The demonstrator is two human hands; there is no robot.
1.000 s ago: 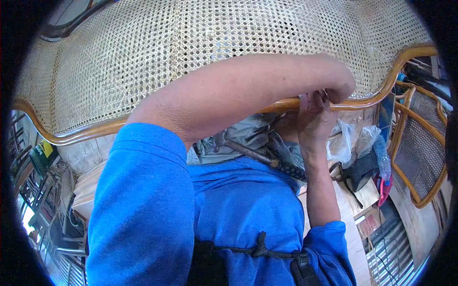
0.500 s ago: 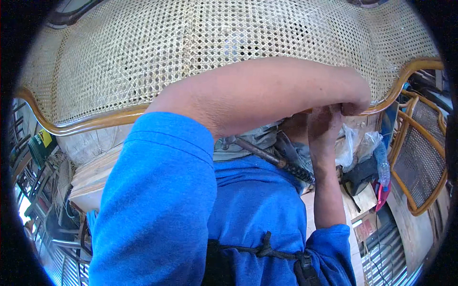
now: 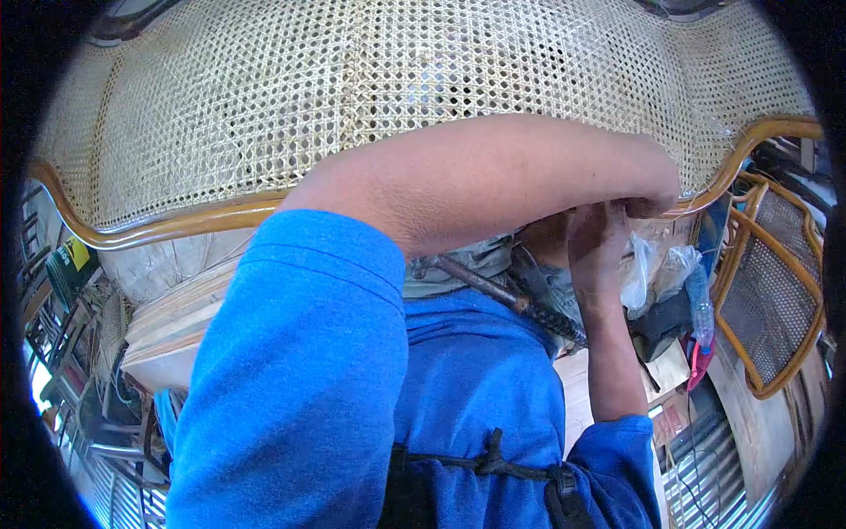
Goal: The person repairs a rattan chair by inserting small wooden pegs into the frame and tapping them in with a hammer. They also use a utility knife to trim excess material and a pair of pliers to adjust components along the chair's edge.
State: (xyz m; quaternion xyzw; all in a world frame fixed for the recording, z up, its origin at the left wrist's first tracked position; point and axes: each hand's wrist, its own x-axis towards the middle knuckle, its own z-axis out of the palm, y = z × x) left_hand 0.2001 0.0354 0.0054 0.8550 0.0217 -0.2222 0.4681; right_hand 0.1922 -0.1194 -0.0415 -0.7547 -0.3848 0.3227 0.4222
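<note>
A woven cane panel (image 3: 264, 115) in a brown wooden frame (image 3: 176, 231) spans the upper view. My left arm stretches across it to the right, and my left hand (image 3: 654, 181) bends over the frame's near rail, its fingers curled down and mostly hidden. Just below, my right hand (image 3: 601, 234) reaches up to the same rail. Its fingers are drawn together in shadow beside the left hand's, and anything between them is hidden. A hammer-like tool (image 3: 480, 282) with a metal shaft and black ribbed grip lies across my lap.
Stacked wooden boards (image 3: 181, 326) lie at left. To the right are a clear plastic bag (image 3: 641, 273), a plastic bottle (image 3: 701, 304) and a red-pink item (image 3: 699, 361). Another cane-panelled frame (image 3: 767, 282) leans at far right. Chair frames crowd the far left.
The view has shifted slightly. Both hands stay together at the right part of the rail, the left hand sitting slightly lower in the picture.
</note>
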